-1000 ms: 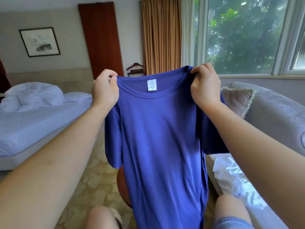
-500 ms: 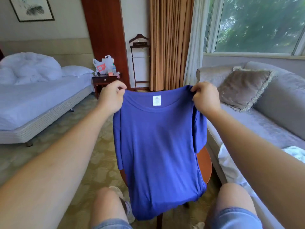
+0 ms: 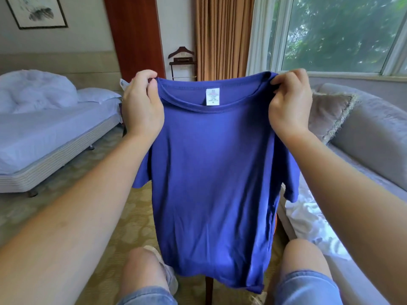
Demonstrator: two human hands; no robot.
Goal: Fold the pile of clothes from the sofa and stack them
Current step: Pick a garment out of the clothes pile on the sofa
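Seen from my head, I hold the blue T-shirt [image 3: 211, 172] up in the air just beside the sofa [image 3: 374, 139], with its collar label facing me. My left hand [image 3: 142, 104] and right hand [image 3: 288, 104] each pinch a shoulder at the collar, fingers curled tight on the cloth. The shirt hangs unfolded. A white garment [image 3: 308, 221] lies crumpled on the sofa seat.

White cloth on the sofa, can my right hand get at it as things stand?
Probably not yet: the right hand grips the blue T-shirt at its shoulder. Otherwise the white cloth lies uncovered on the sofa.
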